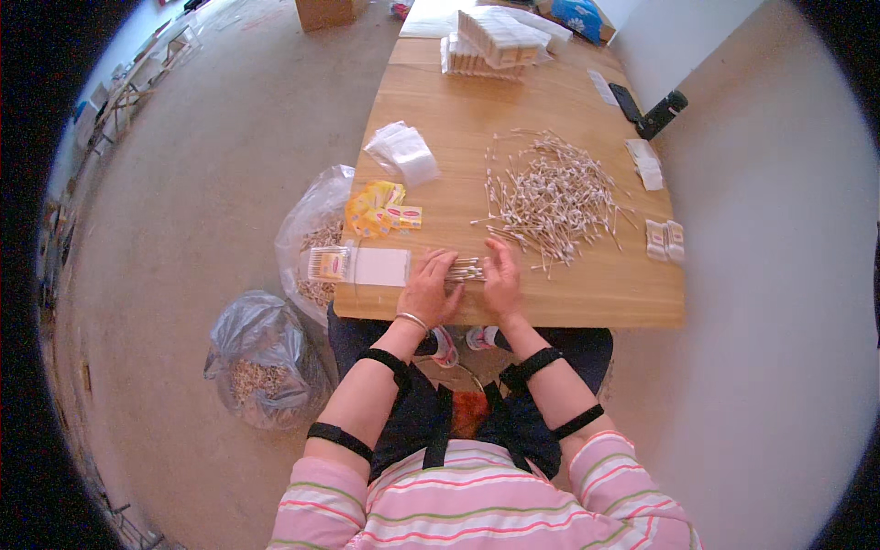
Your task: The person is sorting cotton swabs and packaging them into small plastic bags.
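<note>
A small bundle of cotton swabs (467, 269) lies sideways between my hands near the table's front edge. My left hand (429, 287) is curled round the bundle's left end, and my right hand (501, 283) presses against its right end. Just left of my left hand is a white card or flat pad (383, 267). Beside that lies a clear packet of cotton swabs (327, 264) with a printed label, at the table's left edge. A large loose heap of cotton swabs (559, 197) spreads out beyond my right hand.
Yellow and red labels (385, 211) and clear plastic bags (403, 152) lie along the left side of the wooden table (440, 119). Stacked filled packs (495, 44) stand at the far end. Two bags of swabs (261, 367) (316, 215) sit left of the table; a wall rises at right.
</note>
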